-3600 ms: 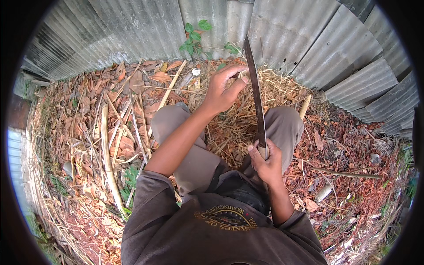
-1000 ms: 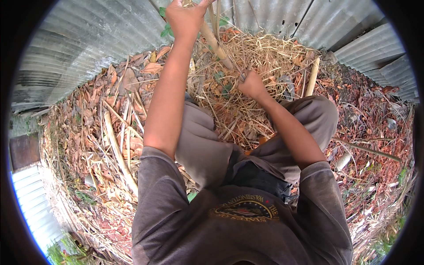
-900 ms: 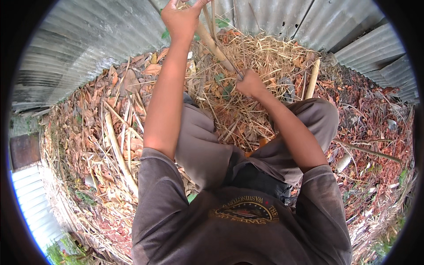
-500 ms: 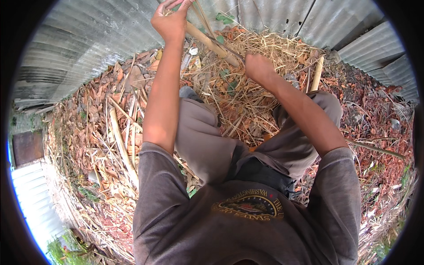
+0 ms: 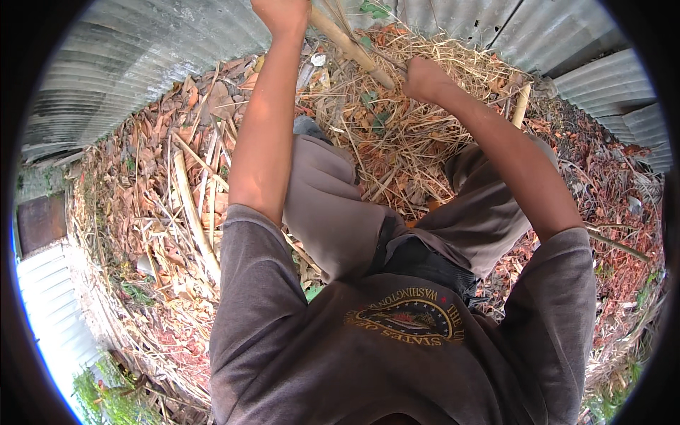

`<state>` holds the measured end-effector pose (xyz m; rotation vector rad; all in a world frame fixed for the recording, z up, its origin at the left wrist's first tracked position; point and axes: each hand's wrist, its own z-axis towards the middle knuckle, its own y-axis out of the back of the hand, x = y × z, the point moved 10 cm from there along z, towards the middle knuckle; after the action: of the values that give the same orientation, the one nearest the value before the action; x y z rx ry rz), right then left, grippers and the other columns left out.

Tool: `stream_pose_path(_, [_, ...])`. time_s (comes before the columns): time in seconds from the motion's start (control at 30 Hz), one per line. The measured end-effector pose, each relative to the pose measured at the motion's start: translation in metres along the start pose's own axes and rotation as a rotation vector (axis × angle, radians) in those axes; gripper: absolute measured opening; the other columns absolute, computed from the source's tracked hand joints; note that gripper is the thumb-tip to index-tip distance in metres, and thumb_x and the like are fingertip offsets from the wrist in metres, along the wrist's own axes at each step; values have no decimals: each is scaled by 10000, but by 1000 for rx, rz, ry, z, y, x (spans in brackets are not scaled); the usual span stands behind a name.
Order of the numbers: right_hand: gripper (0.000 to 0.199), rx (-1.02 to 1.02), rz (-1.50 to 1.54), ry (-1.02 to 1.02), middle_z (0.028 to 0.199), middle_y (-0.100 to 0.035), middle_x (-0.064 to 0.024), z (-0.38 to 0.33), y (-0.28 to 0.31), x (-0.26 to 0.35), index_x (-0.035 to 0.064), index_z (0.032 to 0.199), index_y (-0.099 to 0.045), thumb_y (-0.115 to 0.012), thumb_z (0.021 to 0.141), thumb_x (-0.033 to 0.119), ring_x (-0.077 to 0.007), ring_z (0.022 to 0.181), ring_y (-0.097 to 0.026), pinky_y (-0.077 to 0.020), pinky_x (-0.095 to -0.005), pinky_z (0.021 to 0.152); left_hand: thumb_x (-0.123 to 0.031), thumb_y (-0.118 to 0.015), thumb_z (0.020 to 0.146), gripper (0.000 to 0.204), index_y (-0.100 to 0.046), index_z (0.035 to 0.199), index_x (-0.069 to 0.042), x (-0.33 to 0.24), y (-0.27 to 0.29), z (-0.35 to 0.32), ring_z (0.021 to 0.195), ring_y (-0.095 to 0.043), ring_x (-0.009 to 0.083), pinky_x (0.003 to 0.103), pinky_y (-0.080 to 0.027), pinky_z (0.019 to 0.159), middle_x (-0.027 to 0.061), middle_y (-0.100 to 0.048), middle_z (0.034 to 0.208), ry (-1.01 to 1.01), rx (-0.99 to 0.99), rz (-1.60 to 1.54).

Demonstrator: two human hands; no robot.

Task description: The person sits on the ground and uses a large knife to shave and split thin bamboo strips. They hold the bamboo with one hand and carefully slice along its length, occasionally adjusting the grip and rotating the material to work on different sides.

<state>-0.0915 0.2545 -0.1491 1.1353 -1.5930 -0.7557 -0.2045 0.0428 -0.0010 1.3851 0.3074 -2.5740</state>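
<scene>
My left hand (image 5: 283, 13) is at the top edge of the view. Its fingers are cut off there, so what they hold does not show. Just right of it a pale bamboo pole (image 5: 352, 46) slants down toward the right, its cut end above the straw. My right hand (image 5: 426, 80) is closed in a fist beside that end. A thin dark blade (image 5: 388, 59) runs from the fist up and left across the pole's right side; it looks like a knife, the handle hidden in my fingers. Thin strips (image 5: 340, 15) stand beside the pole's upper part.
Dry straw (image 5: 453, 67) and brown leaves (image 5: 219, 99) cover the ground around my bent legs. Another bamboo piece (image 5: 191, 202) lies at the left, and a short one (image 5: 521, 106) stands at the right. Corrugated metal sheets (image 5: 156, 67) wall off the far side.
My left hand has gone up, its fingers now out of view. My right hand has shifted up and slightly right with the blade. The pole has moved a little up and right.
</scene>
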Motion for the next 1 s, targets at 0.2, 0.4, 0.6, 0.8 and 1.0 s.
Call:
stream_pose_path(0.2, [331, 95, 394, -78, 920, -667, -279, -5, -17, -5, -89, 981, -646, -614, 759, 153, -369, 891, -680, -526, -409, 801, -102, -858, 692, 390, -657, 995, 39, 2, -27, 6, 768, -640, 116, 250, -519, 680, 78, -706, 861, 57, 60, 68])
stream_pose_path(0.4, [175, 178, 902, -196, 702, -615, -155, -25, -42, -10, -39, 913, -612, -612, 819, 110, -233, 549, -607, -495, -370, 527, -92, -860, 688, 420, -653, 1027, 46, -3, -55, -1, 816, -656, 134, 257, -535, 724, 101, -709, 907, 74, 204, -5])
stream_pose_path(0.6, [139, 319, 1499, -222, 563, -411, 13, -38, -63, 1, 5, 997, -562, -563, 859, 17, -96, 407, -353, -333, -281, 409, -114, -858, 700, 525, -626, 1140, 54, -20, -88, -9, 937, -668, 171, 295, -562, 818, 146, -702, 1013, 59, 392, 61])
stream_pose_path(0.8, [141, 190, 1404, -141, 592, -526, -43, -31, -80, -14, 4, 957, -595, -599, 837, 77, -157, 472, -473, -441, -334, 503, -180, -872, 690, 549, -649, 1159, -1, -43, -111, -24, 959, -670, 188, 333, -561, 861, 134, -701, 1063, 58, 450, 287])
stream_pose_path(1.0, [118, -238, 782, -135, 676, -613, -66, -23, -63, -41, 11, 866, -644, -610, 795, 99, -160, 629, -571, -473, -316, 632, -259, -877, 678, 568, -653, 1148, -32, -39, -121, -25, 973, -670, 194, 363, -536, 921, 120, -703, 1074, 140, 453, 366])
